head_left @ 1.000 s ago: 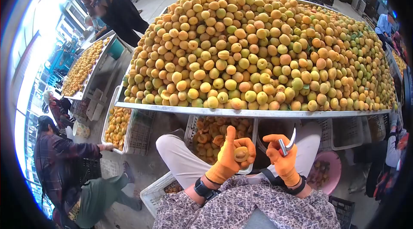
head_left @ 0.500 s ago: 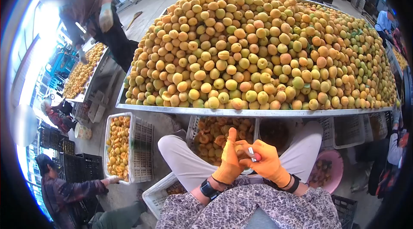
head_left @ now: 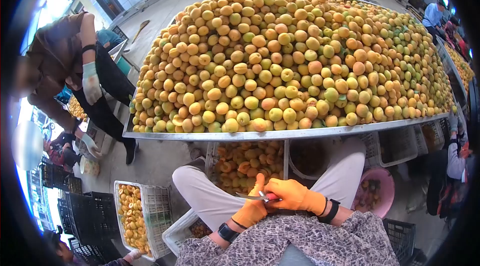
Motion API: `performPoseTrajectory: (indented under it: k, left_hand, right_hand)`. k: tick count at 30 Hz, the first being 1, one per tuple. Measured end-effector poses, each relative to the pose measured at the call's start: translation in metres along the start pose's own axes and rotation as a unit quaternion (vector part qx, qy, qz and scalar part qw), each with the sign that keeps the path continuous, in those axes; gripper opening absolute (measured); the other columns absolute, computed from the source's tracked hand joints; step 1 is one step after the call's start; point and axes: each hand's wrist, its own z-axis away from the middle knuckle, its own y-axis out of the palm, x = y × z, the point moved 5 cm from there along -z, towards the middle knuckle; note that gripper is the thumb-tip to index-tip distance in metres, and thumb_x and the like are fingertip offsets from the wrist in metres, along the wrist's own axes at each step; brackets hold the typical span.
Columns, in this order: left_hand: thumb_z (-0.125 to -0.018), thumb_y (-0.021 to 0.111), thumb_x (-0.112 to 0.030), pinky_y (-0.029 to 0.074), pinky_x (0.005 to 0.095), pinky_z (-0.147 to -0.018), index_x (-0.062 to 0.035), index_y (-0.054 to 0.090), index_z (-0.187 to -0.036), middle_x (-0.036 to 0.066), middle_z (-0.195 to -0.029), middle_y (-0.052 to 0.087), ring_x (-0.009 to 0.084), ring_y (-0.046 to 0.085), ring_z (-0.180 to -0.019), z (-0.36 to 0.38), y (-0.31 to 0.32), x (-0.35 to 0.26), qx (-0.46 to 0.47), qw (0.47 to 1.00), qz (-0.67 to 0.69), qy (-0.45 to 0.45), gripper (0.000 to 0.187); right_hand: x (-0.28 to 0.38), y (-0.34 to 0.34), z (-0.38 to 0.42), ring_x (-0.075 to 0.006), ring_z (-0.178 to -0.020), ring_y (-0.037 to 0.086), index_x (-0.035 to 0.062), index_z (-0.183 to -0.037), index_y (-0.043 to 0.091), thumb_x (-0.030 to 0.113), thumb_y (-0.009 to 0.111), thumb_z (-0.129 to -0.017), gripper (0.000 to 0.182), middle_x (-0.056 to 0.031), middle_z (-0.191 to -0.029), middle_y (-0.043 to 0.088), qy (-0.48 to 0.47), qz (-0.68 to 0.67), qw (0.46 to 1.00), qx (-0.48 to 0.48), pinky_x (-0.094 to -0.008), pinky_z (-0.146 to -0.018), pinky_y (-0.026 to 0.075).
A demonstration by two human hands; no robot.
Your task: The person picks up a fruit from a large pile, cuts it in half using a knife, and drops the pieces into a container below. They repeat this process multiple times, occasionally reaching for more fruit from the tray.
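Observation:
My right hand [head_left: 296, 196], in an orange glove, is closed around the red handle of a small knife [head_left: 270, 197]. The knife's curved blade points left, across my gloved left hand [head_left: 249, 212]. That hand's thumb sticks up and its fingers are curled; whatever they hold is hidden. Both hands are close together above my lap. Just beyond them, between my knees, split apricots [head_left: 245, 163] fill a crate. A large heap of whole apricots [head_left: 300, 66] lies on a metal-edged table [head_left: 280, 135] in front of me.
To the left stands a white crate [head_left: 157, 216] of apricot halves, with a co-worker's gloved hand [head_left: 134, 254] at its rim. Another person [head_left: 60, 61] bends beside the table. A pink basin [head_left: 385, 193] is at my right, and black crates [head_left: 90, 213] stand far left.
The knife has turned so its blade now shows across my left hand. My view has shifted somewhat. The person at the left has stooped lower, one gloved hand reaching down.

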Motion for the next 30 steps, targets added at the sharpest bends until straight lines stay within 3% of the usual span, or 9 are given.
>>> performPoseTrajectory:
  k: [4,7,11,13,15,17,27,29,30]
  left_hand:
    - [-0.094,0.044,-0.062,0.055,0.0271,-0.068,-0.0092,0.063,-0.102,0.003,-0.09,0.067,0.0147,0.067,-0.082,-0.011,-0.008,-0.003,0.039,0.998,-0.038,0.018,0.057]
    - [-0.093,0.049,-0.061,0.042,0.0249,-0.046,-0.0108,0.063,-0.093,0.004,-0.078,0.065,0.0122,0.056,-0.054,-0.013,0.004,-0.011,0.076,0.997,0.012,-0.03,0.052]
    - [-0.097,0.051,-0.049,0.036,0.0258,-0.043,-0.0107,0.058,-0.084,0.004,-0.068,0.059,0.0139,0.046,-0.045,-0.009,-0.009,-0.071,-0.136,0.964,-0.146,0.178,0.041]
    - [-0.094,0.06,-0.031,0.048,0.0274,-0.059,-0.0078,0.061,-0.095,0.006,-0.086,0.062,0.0175,0.059,-0.072,-0.015,-0.031,-0.103,-0.211,0.858,-0.326,0.336,0.023]
    - [-0.087,0.066,-0.018,0.051,0.0303,-0.075,-0.0066,0.062,-0.104,0.009,-0.102,0.06,0.0217,0.059,-0.095,0.0,-0.03,-0.129,-0.366,0.526,-0.558,0.527,0.022]
    - [-0.081,0.071,-0.013,0.041,0.0412,-0.098,-0.0101,0.063,-0.105,0.013,-0.116,0.057,0.0312,0.053,-0.11,0.016,-0.001,-0.141,-0.394,0.559,-0.512,0.519,0.026]
    - [-0.081,0.071,-0.021,0.046,0.0454,-0.089,-0.0069,0.057,-0.125,0.02,-0.11,0.058,0.0394,0.056,-0.104,-0.062,0.068,-0.171,-0.25,0.44,-0.721,0.474,0.048]
    - [-0.083,0.07,-0.023,0.047,0.0428,-0.087,-0.0068,0.053,-0.128,0.016,-0.106,0.061,0.0353,0.059,-0.099,-0.073,0.062,-0.175,-0.233,0.469,-0.717,0.46,0.05]
    - [-0.088,0.066,-0.025,0.05,0.0372,-0.075,-0.0069,0.052,-0.129,0.014,-0.104,0.064,0.0279,0.062,-0.088,-0.07,0.056,-0.177,-0.152,0.605,-0.613,0.484,0.047]
  right_hand:
    - [0.003,-0.002,0.001,-0.0289,-0.073,0.059,0.0061,-0.098,0.059,0.015,0.074,-0.075,0.029,-0.0096,-0.086,0.056,-0.006,-0.021,1.0,0.0,-0.0348,-0.064,0.047]
    - [0.001,-0.016,0.004,-0.0262,-0.067,0.056,0.0057,-0.091,0.057,0.013,0.074,-0.075,0.024,-0.0096,-0.079,0.055,0.009,-0.088,0.992,-0.089,-0.0342,-0.062,0.048]
    - [-0.01,-0.072,0.026,-0.0081,-0.059,0.044,0.0049,-0.088,0.057,0.004,0.08,-0.069,0.029,-0.0016,-0.067,0.047,0.093,-0.012,0.936,-0.34,-0.0245,-0.053,0.041]
    - [-0.028,-0.091,0.041,-0.0078,-0.06,0.042,0.0037,-0.089,0.055,0.004,0.083,-0.068,0.034,-0.0009,-0.073,0.046,0.098,0.075,0.906,-0.404,-0.0241,-0.053,0.04]
    - [-0.03,-0.106,0.056,-0.0064,-0.058,0.04,0.0051,-0.089,0.056,0.005,0.083,-0.067,0.035,0.0023,-0.071,0.045,0.088,0.105,0.86,-0.492,-0.0234,-0.052,0.038]
    - [-0.031,-0.109,0.066,-0.0058,-0.058,0.038,0.0057,-0.088,0.056,0.004,0.082,-0.068,0.033,0.0037,-0.07,0.045,0.148,0.056,0.85,-0.502,-0.0228,-0.052,0.037]
    - [-0.023,-0.073,0.042,-0.0048,-0.06,0.046,0.0026,-0.096,0.057,0.007,0.069,-0.084,0.018,0.0011,-0.075,0.056,0.15,-0.164,0.879,-0.422,-0.02,-0.055,0.041]
    - [-0.019,-0.064,0.041,-0.0031,-0.056,0.043,0.0026,-0.101,0.055,0.012,0.063,-0.09,0.016,0.0016,-0.075,0.055,0.192,-0.283,0.859,-0.381,-0.019,-0.05,0.038]
    - [-0.012,-0.066,0.039,-0.0031,-0.056,0.043,0.0026,-0.101,0.055,0.012,0.063,-0.09,0.016,0.0016,-0.075,0.055,0.191,-0.28,0.863,-0.376,-0.019,-0.05,0.038]
